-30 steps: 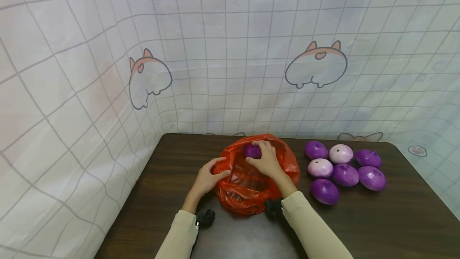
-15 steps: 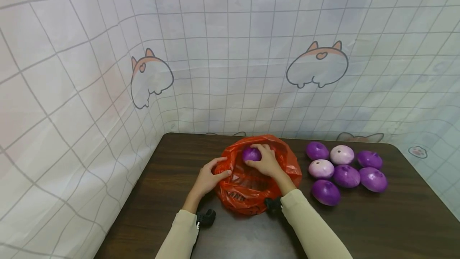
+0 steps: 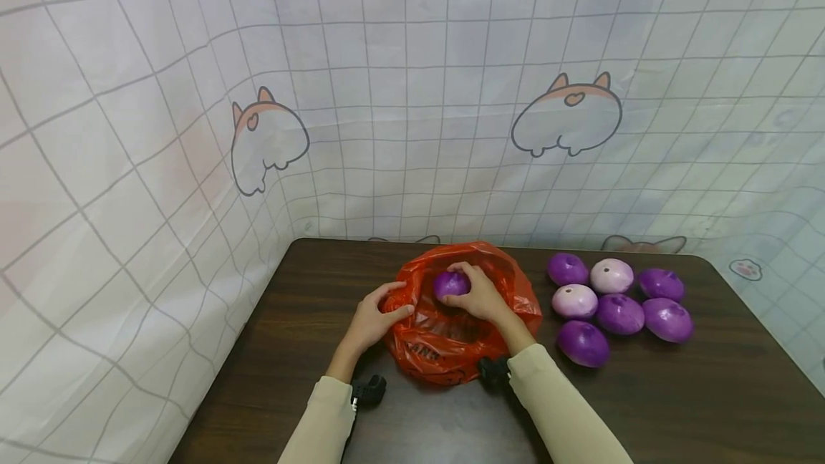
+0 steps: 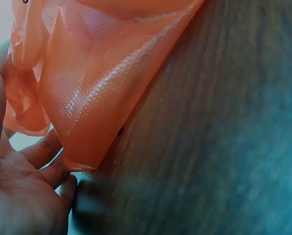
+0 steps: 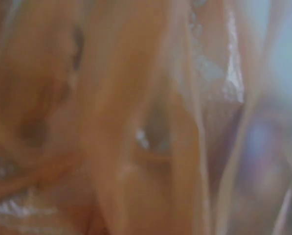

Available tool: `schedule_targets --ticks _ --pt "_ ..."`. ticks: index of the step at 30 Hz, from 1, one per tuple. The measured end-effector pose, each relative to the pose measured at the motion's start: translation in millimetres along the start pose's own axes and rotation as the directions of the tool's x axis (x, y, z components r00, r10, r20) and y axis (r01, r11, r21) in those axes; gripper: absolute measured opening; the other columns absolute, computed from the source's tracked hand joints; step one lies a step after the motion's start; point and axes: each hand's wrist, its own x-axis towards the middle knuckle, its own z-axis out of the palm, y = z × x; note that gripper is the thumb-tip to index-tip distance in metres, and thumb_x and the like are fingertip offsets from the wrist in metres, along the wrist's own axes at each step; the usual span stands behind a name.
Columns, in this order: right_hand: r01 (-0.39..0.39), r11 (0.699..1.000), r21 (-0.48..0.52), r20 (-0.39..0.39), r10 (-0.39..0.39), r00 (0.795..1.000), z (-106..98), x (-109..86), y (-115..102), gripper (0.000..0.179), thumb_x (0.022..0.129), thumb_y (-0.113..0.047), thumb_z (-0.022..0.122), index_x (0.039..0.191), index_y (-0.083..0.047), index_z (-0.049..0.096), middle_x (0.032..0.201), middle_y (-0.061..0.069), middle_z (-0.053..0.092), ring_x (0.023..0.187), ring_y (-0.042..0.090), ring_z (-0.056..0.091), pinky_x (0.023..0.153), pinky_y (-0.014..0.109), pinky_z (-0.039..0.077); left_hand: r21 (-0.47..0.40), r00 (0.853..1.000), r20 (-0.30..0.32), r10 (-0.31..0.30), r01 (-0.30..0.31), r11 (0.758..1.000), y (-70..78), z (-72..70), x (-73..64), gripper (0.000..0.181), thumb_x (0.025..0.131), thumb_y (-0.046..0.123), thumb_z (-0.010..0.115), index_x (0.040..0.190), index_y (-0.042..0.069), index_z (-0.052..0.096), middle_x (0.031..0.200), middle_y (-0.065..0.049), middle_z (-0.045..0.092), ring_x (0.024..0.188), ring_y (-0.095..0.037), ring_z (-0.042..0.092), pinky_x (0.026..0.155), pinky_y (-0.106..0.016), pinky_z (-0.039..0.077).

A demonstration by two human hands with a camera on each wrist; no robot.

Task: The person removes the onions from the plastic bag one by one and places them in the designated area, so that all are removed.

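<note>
A red plastic bag [image 3: 425, 360] stands with its mouth spread wide on the dark wooden table. My left hand [image 3: 374, 317] holds the bag's left edge, thumb on the near side; the left wrist view shows its fingers [image 4: 40, 152] against the thin plastic. Inside the bag mouth, my right hand [image 3: 480, 294] grips a round purple onion [image 3: 449, 285] between thumb and fingers. The right wrist view is filled by blurred bag plastic [image 5: 121, 98], and the hand cannot be made out there. Whatever lies at the bag's bottom is mostly hidden.
Right of the bag sit several onions: dark purple ones such as the nearest onion [image 3: 583, 344], and paler pinkish ones such as the far pale onion [image 3: 611, 276]. A white gridded cloth [image 3: 412, 127] hangs behind and left of the table [image 3: 309, 285].
The right hand has drawn the onion slightly left and nearer within the bag mouth, so more of it shows. My left hand keeps its place on the bag edge.
</note>
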Motion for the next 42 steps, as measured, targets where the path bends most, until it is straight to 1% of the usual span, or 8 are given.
schedule_targets --ticks 4,12,18,24,27,29,37,42 --pt "0.003 1.0 -0.003 0.016 -0.003 1.0 0.0 -1.4 -0.4 0.057 0.08 -0.028 0.079 0.13 -0.022 0.05 0.135 0.012 0.046 0.118 0.036 0.054 0.094 0.054 0.049 -0.001 1.0 0.002 -0.007 0.007 1.0 1.1 -0.2 -0.5 0.053 0.081 0.049 0.072 0.13 0.036 0.055 0.127 -0.002 0.06 0.104 -0.022 0.063 0.085 -0.039 0.056" --pt "-0.003 1.0 -0.018 0.03 0.004 1.0 0.9 -3.3 0.7 0.057 0.079 -0.027 0.079 0.128 -0.025 0.049 0.132 0.01 0.047 0.119 0.035 0.054 0.095 0.053 0.049 0.001 1.0 -0.004 -0.026 0.026 1.0 0.7 -0.1 0.4 0.052 0.08 0.05 0.073 0.128 0.04 0.055 0.125 0.001 0.06 0.104 -0.021 0.063 0.084 -0.039 0.057" --pt "0.032 0.999 -0.033 0.039 -0.031 0.999 -1.5 -6.2 -0.9 0.055 0.079 -0.027 0.08 0.126 -0.024 0.051 0.131 0.01 0.05 0.117 0.033 0.055 0.094 0.053 0.05 0.009 0.999 -0.018 -0.027 0.027 1.0 0.7 0.6 2.1 0.051 0.079 0.05 0.074 0.126 0.042 0.056 0.125 0.002 0.061 0.105 -0.022 0.062 0.085 -0.04 0.057" --pt "0.065 0.997 -0.038 0.041 -0.064 0.997 -2.8 -9.0 -1.3 0.055 0.079 -0.028 0.08 0.125 -0.024 0.051 0.129 0.008 0.052 0.115 0.031 0.055 0.093 0.05 0.051 0.016 1.0 -0.022 -0.009 0.01 1.0 0.5 1.8 3.2 0.051 0.081 0.049 0.073 0.128 0.038 0.056 0.126 0.001 0.061 0.104 -0.021 0.063 0.084 -0.039 0.057" --pt "0.084 0.996 -0.028 0.033 -0.083 0.996 -4.5 -10.5 -2.4 0.056 0.079 -0.028 0.08 0.126 -0.023 0.051 0.13 0.008 0.052 0.115 0.03 0.055 0.093 0.05 0.051 0.017 1.0 -0.027 -0.011 0.012 1.0 0.8 2.6 3.9 0.051 0.08 0.049 0.073 0.127 0.04 0.056 0.126 0.001 0.06 0.104 -0.021 0.063 0.085 -0.039 0.056" --pt "0.093 0.995 -0.022 0.025 -0.093 0.995 -6.0 -12.3 -4.3 0.056 0.079 -0.028 0.08 0.126 -0.023 0.051 0.131 0.007 0.051 0.116 0.03 0.055 0.093 0.05 0.051 0.015 0.999 -0.03 -0.023 0.023 1.0 0.9 3.1 3.9 0.05 0.079 0.05 0.074 0.126 0.042 0.057 0.126 0.003 0.061 0.104 -0.02 0.062 0.085 -0.039 0.056" --pt "0.135 0.99 -0.027 -0.013 -0.135 0.991 -13.5 -18.4 -10.1 0.057 0.078 -0.033 0.08 0.126 -0.028 0.05 0.131 0.002 0.051 0.115 0.026 0.055 0.092 0.047 0.052 0.004 0.999 -0.032 -0.022 0.023 1.0 0.2 4.2 4.8 0.049 0.079 0.05 0.074 0.125 0.042 0.057 0.125 0.003 0.061 0.105 -0.021 0.062 0.085 -0.038 0.056" --pt "0.164 0.986 0.002 -0.028 -0.164 0.986 -19.0 -23.4 -16.6 0.057 0.078 -0.035 0.08 0.126 -0.03 0.05 0.131 0.001 0.051 0.116 0.024 0.054 0.093 0.047 0.051 0.002 1.0 -0.03 -0.008 0.009 1.0 -0.9 4.0 5.4 0.05 0.08 0.05 0.074 0.126 0.041 0.057 0.123 0.002 0.062 0.104 -0.02 0.063 0.084 -0.038 0.057"
